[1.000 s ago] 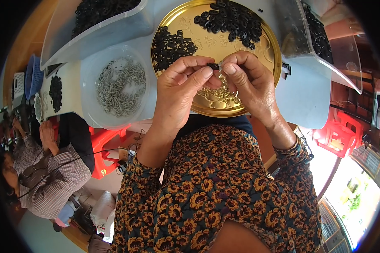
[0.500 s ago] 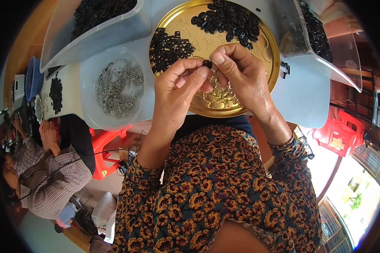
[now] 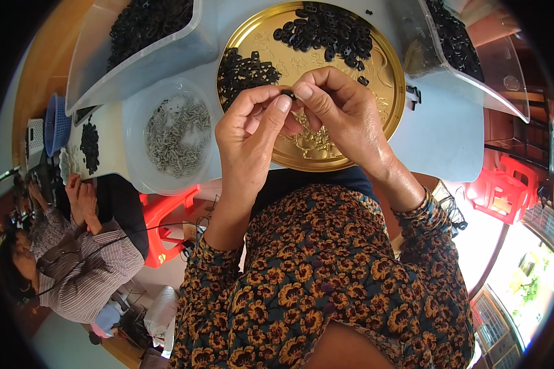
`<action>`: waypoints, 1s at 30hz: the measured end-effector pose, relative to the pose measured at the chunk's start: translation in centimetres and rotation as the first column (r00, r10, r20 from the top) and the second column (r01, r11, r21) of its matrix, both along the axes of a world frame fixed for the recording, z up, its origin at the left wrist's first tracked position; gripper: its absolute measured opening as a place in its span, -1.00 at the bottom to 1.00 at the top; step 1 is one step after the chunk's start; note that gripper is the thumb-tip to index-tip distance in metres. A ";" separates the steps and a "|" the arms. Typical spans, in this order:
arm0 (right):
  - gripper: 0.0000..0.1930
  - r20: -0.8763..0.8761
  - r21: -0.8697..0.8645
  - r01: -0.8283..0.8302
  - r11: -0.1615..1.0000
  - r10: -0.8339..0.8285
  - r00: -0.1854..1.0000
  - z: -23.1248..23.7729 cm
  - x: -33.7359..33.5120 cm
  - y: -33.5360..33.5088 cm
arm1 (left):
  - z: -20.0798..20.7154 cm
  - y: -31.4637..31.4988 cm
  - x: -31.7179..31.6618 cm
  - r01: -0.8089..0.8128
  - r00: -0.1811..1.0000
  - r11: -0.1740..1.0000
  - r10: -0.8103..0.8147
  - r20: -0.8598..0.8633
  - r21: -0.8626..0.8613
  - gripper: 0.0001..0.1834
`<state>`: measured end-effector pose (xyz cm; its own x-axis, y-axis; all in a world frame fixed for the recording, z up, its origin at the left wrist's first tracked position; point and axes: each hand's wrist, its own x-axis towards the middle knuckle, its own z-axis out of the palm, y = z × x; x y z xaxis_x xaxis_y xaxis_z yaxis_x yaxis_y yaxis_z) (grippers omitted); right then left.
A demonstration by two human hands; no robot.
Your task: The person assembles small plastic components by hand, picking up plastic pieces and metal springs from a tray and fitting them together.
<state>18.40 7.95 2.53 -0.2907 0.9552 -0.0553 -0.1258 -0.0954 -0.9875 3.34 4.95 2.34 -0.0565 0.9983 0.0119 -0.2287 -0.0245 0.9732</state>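
Observation:
Both my hands meet above a round gold tray (image 3: 326,165). Between the thumb and fingers of my left hand (image 3: 252,132) is pinched a small black plastic part (image 3: 287,94). My right hand (image 3: 343,114) is closed at the same part, thumb and forefinger pressed against its right side; whether a screw is in those fingers is hidden. On the tray lie a pile of oval black pieces (image 3: 326,34) at the back, a heap of small black clips (image 3: 246,74) at the left, and gold-looking small screws (image 3: 311,141) partly behind my hands.
Left of the tray stands a clear round tub (image 3: 177,138) of silvery screws. Clear bins of black parts, one at back left (image 3: 166,46) and one at back right (image 3: 452,46), flank it. Another person (image 3: 92,246) sits at the left by a red stool (image 3: 166,224).
My hands have shifted slightly left together, with the black part still between them. A single oval black piece now shows apart from the pile, near my right hand. The view has tilted a little.

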 end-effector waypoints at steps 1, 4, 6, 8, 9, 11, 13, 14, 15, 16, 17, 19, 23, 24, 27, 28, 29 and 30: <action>-0.75 -0.002 -0.018 -0.010 1.000 0.010 1.000 0.1 0.1 0.1 | 0.0 0.1 -0.1 0.002 1.000 1.000 -0.002 -0.003 0.003 -0.81; -0.74 -0.068 -0.059 -0.014 0.998 0.010 0.998 -0.2 0.3 0.3 | -0.3 0.2 -0.3 0.029 0.992 0.997 -0.019 0.126 -0.076 -0.82; -0.74 -0.081 -0.051 0.015 0.999 -0.019 0.997 -0.2 0.4 0.2 | -0.3 0.2 -0.3 0.017 0.979 0.994 0.005 0.204 -0.108 -0.82; -0.74 -0.094 -0.045 0.040 0.998 -0.044 0.995 -0.3 0.5 0.2 | 0.0 0.0 -0.3 0.034 0.984 0.996 -0.018 0.175 -0.088 -0.81; -0.73 -0.078 0.001 0.054 0.999 -0.054 0.995 -0.4 0.6 0.4 | 0.2 -0.1 -0.3 0.050 0.988 0.996 -0.039 0.149 -0.069 -0.81; -0.73 -0.064 0.045 0.065 0.997 -0.062 0.996 -0.4 0.6 0.5 | -0.1 0.0 -0.4 0.059 0.995 0.998 -0.056 0.079 -0.036 -0.81; -0.73 -0.076 0.059 0.055 0.997 -0.051 0.996 -0.1 0.5 0.6 | 0.0 -0.1 -0.5 0.072 0.997 0.997 -0.072 0.011 0.001 -0.81; -0.73 -0.077 0.063 0.056 0.996 -0.051 0.996 -0.2 0.6 0.6 | 0.3 0.0 -0.5 0.083 0.995 0.997 -0.082 -0.054 0.002 -0.82; -0.74 -0.088 0.066 0.054 0.996 -0.048 0.995 -0.4 0.6 0.6 | 0.5 0.0 -0.5 0.093 0.989 0.996 -0.092 -0.118 0.002 -0.82; -0.74 -0.099 0.068 0.052 0.996 -0.045 0.994 -0.5 0.7 0.6 | 0.5 -0.1 -0.5 0.093 0.989 0.996 -0.091 -0.118 0.005 -0.82; -0.74 -0.099 0.071 0.051 0.996 -0.044 0.994 -0.5 0.8 0.5 | 0.6 -0.2 -0.5 0.074 0.991 0.997 -0.072 -0.112 0.015 -0.81; -0.75 -0.070 0.054 0.056 0.997 -0.052 0.996 -0.6 1.0 0.2 | 0.4 -0.4 -0.4 0.053 0.993 0.998 -0.050 -0.106 0.025 -0.81; -0.75 -0.087 0.032 0.043 0.999 -0.040 0.995 -0.7 0.8 -0.2 | 0.3 -0.4 -0.2 0.024 0.987 0.994 -0.007 -0.161 0.104 -0.76; -0.75 -0.082 0.037 0.050 0.998 -0.046 0.996 -0.7 0.7 -0.3 | 0.3 -0.4 -0.2 0.030 0.985 0.993 -0.011 -0.172 0.110 -0.76; -0.75 -0.091 0.037 0.050 0.998 -0.047 0.995 -1.0 0.5 -0.6 | -0.1 -0.2 -0.7 0.076 0.966 0.976 -0.021 -0.257 0.204 -0.79; -0.75 -0.101 0.030 0.045 0.999 -0.042 0.994 -1.2 0.4 -0.8 | -0.1 -0.2 -0.7 0.076 0.966 0.976 -0.021 -0.258 0.203 -0.79; -0.75 -0.102 0.029 0.045 0.999 -0.042 0.994 -1.3 0.4 -0.9 | 0.1 -0.3 -0.6 0.072 0.972 0.980 -0.027 -0.234 0.186 -0.80; -0.75 -0.102 0.024 0.041 0.999 -0.038 0.994 -1.3 0.3 -1.0 | 0.2 -0.3 -0.6 0.068 0.977 0.984 -0.032 -0.210 0.167 -0.80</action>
<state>18.73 7.00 1.18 -0.2555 0.9668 -0.0023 -0.2289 -0.0628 -0.9714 2.77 4.63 2.52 0.0152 0.9816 0.1904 -0.0297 -0.1899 0.9814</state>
